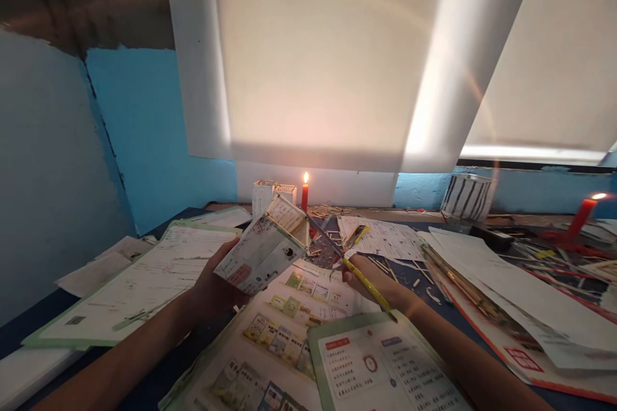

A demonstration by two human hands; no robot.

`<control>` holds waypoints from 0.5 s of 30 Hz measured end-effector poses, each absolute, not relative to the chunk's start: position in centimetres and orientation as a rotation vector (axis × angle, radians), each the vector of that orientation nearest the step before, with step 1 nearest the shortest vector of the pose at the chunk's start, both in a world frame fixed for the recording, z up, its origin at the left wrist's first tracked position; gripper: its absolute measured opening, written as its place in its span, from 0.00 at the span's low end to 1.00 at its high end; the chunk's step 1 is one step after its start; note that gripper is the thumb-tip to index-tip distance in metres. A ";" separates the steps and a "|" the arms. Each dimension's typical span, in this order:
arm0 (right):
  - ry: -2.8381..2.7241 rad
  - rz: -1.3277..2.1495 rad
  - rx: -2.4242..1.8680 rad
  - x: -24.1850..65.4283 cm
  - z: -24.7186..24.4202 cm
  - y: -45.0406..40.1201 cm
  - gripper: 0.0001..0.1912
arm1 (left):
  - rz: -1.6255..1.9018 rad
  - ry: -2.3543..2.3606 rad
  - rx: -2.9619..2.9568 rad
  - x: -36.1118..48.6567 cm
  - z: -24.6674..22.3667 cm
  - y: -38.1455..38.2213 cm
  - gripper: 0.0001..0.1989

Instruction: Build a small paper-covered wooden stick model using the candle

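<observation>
My left hand (pixel 216 282) is closed around the lower left side of a small box (pixel 265 253) covered in printed paper, tilted up with its open end to the right. Pale thin sticks edge that opening. In my right hand (pixel 364 279) is a slim yellow-handled tool (pixel 369 286) with a long grey shaft; its exact kind is unclear. The tip of the shaft reaches the right edge of the box, and I cannot tell whether it touches. Beneath both hands lie an open printed book (pixel 284 327) and a green-edged booklet (pixel 385 359).
A lit red candle (pixel 304 198) stands behind the box, beside two white paper boxes (pixel 264 196). Another lit candle (pixel 581 221) is at the far right, near a striped box (pixel 467 198). Worksheets (pixel 380 237), a yellow cutter (pixel 357 236), loose sticks and stacked papers (pixel 511 295) cover the table.
</observation>
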State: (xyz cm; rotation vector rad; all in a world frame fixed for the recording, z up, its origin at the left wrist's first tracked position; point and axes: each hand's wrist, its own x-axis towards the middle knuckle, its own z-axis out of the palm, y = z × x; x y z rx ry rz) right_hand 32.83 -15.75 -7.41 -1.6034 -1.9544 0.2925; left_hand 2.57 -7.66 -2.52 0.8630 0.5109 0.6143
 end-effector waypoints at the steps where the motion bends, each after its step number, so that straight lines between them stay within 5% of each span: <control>1: -1.953 0.301 -1.598 32.9 -7.4 -15.8 0.19 | 0.584 0.523 0.869 2.6 -2.6 -7.6 0.27; 15: -1.913 0.466 -1.470 32.8 -6.0 -16.2 0.23 | 0.600 0.600 0.929 2.6 -3.1 -8.1 0.30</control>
